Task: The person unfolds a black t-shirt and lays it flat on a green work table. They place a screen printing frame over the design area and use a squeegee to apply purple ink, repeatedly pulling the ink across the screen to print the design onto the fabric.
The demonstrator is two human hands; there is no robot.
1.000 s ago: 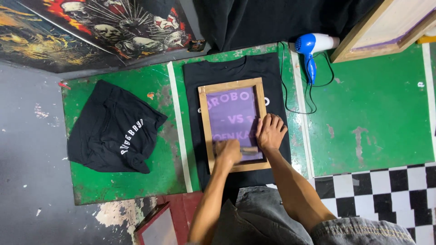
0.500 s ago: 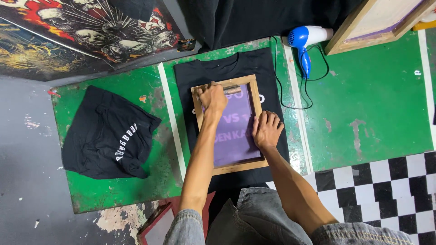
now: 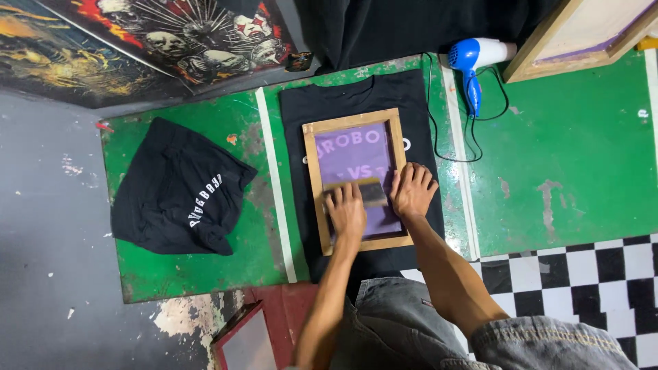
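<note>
Mid-print pull: left hand [image 3: 346, 211] gripping squeegee [image 3: 370, 192], right hand [image 3: 411, 190] spread flat, pressing wooden screen frame [image 3: 312, 178] onto black shirt [image 3: 356, 92]. Next needing steady, even stroke.

surface: worn green-painted flat board [image 3: 562, 157] with pale tape strips | on it: flat black cotton t-shirt [image 3: 356, 96] under wooden-framed purple screen [image 3: 353, 120]; crumpled black printed shirt [image 3: 175, 188] on the left; blue-white plastic hairdryer [image 3: 473, 58] with black cord
</note>
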